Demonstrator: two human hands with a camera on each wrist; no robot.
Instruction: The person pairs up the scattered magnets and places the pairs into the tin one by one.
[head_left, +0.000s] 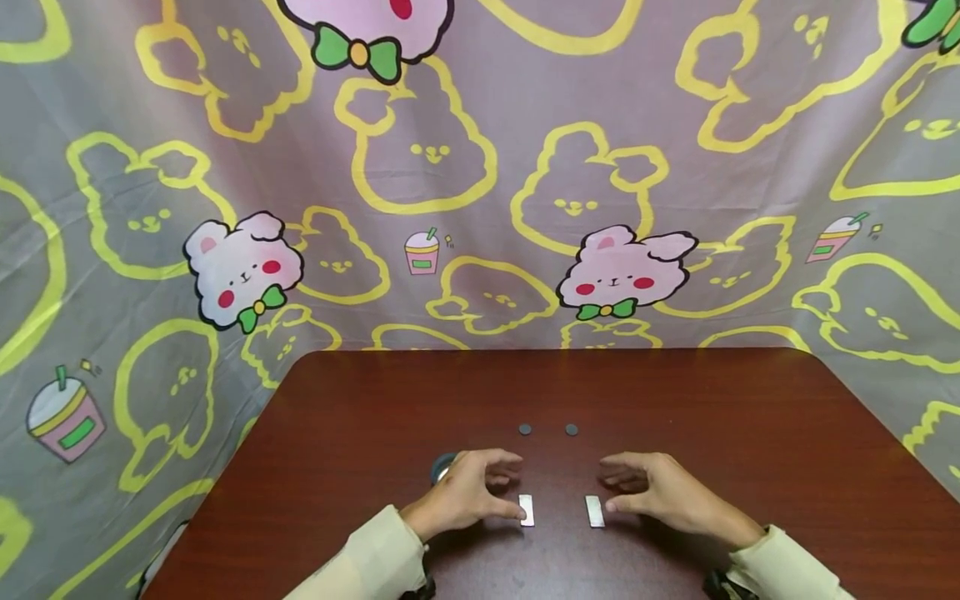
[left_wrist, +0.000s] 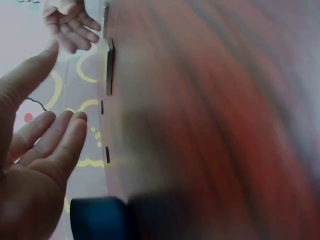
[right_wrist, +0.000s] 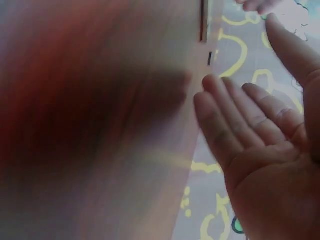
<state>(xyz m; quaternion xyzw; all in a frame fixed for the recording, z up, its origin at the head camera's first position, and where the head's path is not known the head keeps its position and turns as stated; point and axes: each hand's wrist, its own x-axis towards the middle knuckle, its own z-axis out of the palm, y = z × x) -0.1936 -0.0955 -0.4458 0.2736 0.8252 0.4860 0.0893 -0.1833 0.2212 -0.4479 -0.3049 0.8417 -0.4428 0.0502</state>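
Observation:
Over the brown table my left hand [head_left: 472,492] is held with thumb and fingers spread apart, holding nothing. Its thumb tip overlaps the edge of a small white rectangular strip [head_left: 528,510] in the head view; whether they touch I cannot tell. Facing it, my right hand [head_left: 667,493] is likewise spread and holds nothing, its thumb close to a second white strip [head_left: 595,511]. In the left wrist view, a strip [left_wrist: 108,67] lies flat, apart from the fingers. Beyond the strips lie two small dark discs, the left one [head_left: 525,429] and the right one [head_left: 572,430].
A dark blue round object [head_left: 442,467] stands just behind my left hand, partly hidden by it; its kind is unclear. The reddish-brown table [head_left: 360,408] meets a grey cloth [head_left: 480,250] with cartoon prints at its back and sides.

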